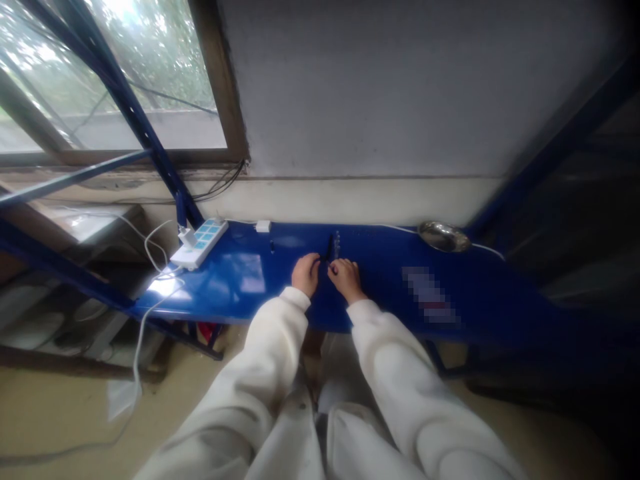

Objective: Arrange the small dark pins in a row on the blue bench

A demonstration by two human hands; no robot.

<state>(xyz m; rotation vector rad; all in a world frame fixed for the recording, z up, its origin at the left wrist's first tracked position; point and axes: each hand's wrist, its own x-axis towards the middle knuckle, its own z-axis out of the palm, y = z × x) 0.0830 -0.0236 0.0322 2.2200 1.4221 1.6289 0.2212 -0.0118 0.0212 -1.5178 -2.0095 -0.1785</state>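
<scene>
Both my hands rest close together on a glossy blue table (380,293), near its middle. My left hand (305,273) is curled, its fingers closed near a small dark object (328,251) that stands between the two hands. My right hand (345,277) is curled too, fingertips pinched at the base of that dark object. Just behind it lies a small row of pale, bead-like parts (337,244). What exactly the fingers grip is too small to make out. White sleeves cover both my forearms.
A white power strip (200,243) with a plugged charger and white cables lies at the table's left end. A small white adapter (263,227) sits at the back edge. A shiny metal dish (443,236) stands at the back right. Blue frame bars and a window rise on the left.
</scene>
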